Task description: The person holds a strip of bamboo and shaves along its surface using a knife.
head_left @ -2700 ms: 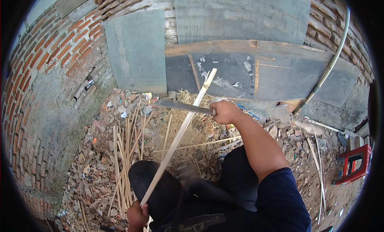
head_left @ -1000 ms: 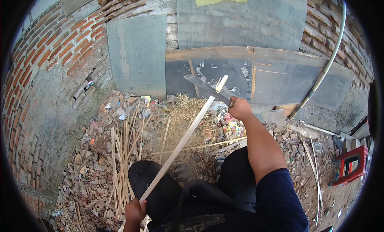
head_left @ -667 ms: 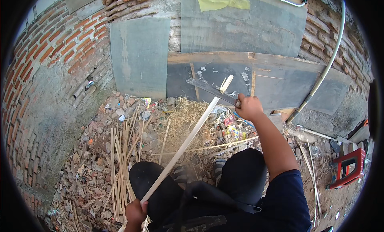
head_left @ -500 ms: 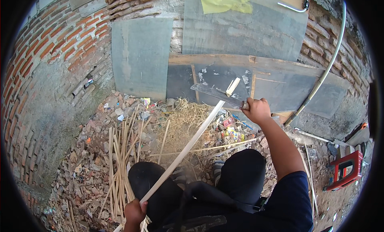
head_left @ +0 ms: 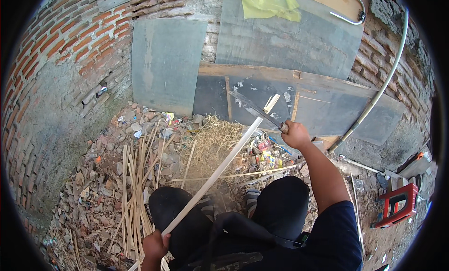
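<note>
My left hand (head_left: pixel 155 245) is closed around the near end of a long pale bamboo strip (head_left: pixel 213 174), which slants up and away across my right-leaning view past my left knee. In my right hand (head_left: pixel 296 134) is the handle of a machete (head_left: pixel 250 104). Its long dark blade points up and left and crosses the strip close to the far end. Beyond the blade, the strip's tip (head_left: pixel 271 103) looks split into pieces. How deep the blade sits in the strip, I cannot tell.
A pile of bamboo strips (head_left: pixel 135 191) lies on rubble to my left. Curly shavings (head_left: pixel 215 135) and litter (head_left: pixel 267 158) cover the ground ahead, before dark wall panels (head_left: pixel 262 95). A red stool (head_left: pixel 397 205) stands at right, near a pole (head_left: pixel 374 100) against the wall.
The machete has tilted more steeply, its handle lower and its tip higher, still across the strip's far end. My left hand keeps its grip. The whole view has shifted slightly.
</note>
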Available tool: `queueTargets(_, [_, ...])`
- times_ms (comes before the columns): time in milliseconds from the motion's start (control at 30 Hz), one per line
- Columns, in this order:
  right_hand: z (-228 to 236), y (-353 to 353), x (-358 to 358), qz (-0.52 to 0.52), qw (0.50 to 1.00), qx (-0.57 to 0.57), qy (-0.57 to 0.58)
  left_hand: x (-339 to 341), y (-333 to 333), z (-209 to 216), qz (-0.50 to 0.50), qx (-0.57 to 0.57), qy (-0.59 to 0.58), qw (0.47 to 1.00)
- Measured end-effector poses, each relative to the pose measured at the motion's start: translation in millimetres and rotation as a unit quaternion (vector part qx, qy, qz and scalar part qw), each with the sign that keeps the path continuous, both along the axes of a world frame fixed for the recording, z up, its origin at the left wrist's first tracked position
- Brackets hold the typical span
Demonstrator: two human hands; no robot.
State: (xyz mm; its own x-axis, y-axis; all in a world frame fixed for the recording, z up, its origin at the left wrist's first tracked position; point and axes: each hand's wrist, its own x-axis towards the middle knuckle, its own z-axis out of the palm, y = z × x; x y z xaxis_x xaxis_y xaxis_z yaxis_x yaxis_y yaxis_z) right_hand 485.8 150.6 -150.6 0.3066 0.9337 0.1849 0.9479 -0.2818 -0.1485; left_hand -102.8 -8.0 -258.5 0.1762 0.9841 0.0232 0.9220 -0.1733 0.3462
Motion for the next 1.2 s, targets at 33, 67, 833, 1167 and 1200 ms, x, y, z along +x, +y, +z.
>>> queueTargets(33, [-7.6, 3.7, 2.3, 0.017, 0.999, 0.006, 0.052, 1.6, -0.1, 1.4, 0.004, -0.002, -0.002, 1.000])
queueTargets(67, [-13.1, 5.4, 4.2, 0.033, 0.994, 0.011, 0.103, 3.6, -0.1, 3.3, 0.004, -0.002, -0.001, 1.000])
queueTargets(833, [-34.0, 10.3, 11.3, 0.026, 0.903, -0.092, 0.419, 5.6, -0.7, 5.2, 0.000, 0.010, 0.016, 1.000])
queueTargets(1167, [-27.2, -21.3, -14.7, 0.159, 0.984, 0.019, -0.074, 10.3, 1.4, 18.6, -0.010, -0.019, 0.018, 1.000])
queueTargets(1200, [-23.8, -21.3, -16.4, 0.161, 0.984, 0.018, -0.073, 7.8, 1.4, 16.8, -0.014, -0.015, 0.014, 1.000])
